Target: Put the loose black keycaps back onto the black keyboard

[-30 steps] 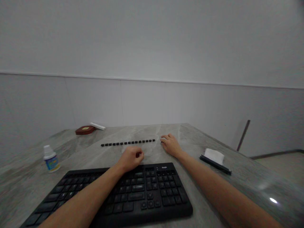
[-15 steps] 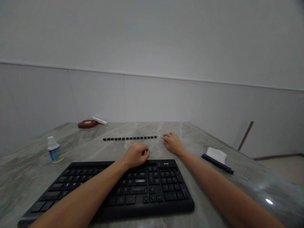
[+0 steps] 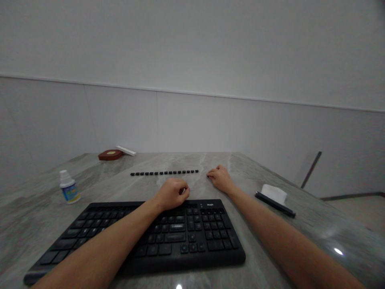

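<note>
A black keyboard (image 3: 210, 257) lies in front of me on the grey marbled table. My left hand (image 3: 173, 194) rests over its back edge, fingers curled and thumb drawn in; whatever they hold, if anything, is hidden. Beyond it, small black keycaps (image 3: 165, 173) stand in a straight, evenly spaced row. Just past the right end of that row, my right hand (image 3: 221, 179) is low at the tabletop, its fingertips pinched together. A small dark piece, seemingly another keycap (image 3: 208, 176), shows at those fingertips.
A white bottle (image 3: 69, 188) with a blue label stands at the left. At the back left lie a reddish-brown case (image 3: 110, 155) and a white bar (image 3: 126, 151). On the right, a dark pen-like stick (image 3: 275, 204) lies against white tissue (image 3: 274, 194). A wall (image 3: 186, 124) rises behind.
My right hand has shifted slightly to the right, and its fingertips have closed together at the table. My left hand stays in place. The view has tilted a little.
</note>
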{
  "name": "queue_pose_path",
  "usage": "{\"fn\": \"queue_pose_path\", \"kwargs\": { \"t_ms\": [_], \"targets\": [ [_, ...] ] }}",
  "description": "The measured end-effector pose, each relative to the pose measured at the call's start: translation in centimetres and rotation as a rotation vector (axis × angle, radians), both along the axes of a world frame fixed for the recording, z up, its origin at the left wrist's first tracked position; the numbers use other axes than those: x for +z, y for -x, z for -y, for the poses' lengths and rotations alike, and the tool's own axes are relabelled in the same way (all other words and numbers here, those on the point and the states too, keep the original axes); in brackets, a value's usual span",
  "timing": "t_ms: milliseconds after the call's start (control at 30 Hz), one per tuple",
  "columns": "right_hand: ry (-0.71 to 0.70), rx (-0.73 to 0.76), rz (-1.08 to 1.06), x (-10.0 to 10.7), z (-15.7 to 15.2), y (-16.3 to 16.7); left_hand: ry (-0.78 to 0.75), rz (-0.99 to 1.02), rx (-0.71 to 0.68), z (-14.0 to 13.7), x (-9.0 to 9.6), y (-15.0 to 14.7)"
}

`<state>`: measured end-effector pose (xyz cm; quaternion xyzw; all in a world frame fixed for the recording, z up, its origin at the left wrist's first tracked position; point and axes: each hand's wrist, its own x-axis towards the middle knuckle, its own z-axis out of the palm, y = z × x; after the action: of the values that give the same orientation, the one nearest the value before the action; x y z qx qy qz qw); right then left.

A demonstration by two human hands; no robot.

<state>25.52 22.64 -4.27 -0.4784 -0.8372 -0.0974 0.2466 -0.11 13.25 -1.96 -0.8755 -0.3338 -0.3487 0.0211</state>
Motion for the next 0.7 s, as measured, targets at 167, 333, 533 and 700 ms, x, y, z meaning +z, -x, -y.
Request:
{"fn": "queue_pose_path", "kwargs": {
  "t_ms": [167,333,533,700],
  "targets": [
    [0.011,0.031,-0.133,1.2,2.9,1.3,-0.029,-0.038,-0.008,0.1,0.3,0.2],
    [-0.002,0.114,-0.385,2.6,10.1,1.6,-0.178,-0.030,-0.025,1.2,0.9,-1.2],
    [-0.067,0.297,-0.589,2.2,15.0,2.0,-0.164,0.019,-0.175,3.1,0.8,-3.7],
    [-0.193,0.361,-0.600,1.8,14.8,3.1,-0.111,0.173,-0.284,3.0,0.9,-3.4]
  ]
}}
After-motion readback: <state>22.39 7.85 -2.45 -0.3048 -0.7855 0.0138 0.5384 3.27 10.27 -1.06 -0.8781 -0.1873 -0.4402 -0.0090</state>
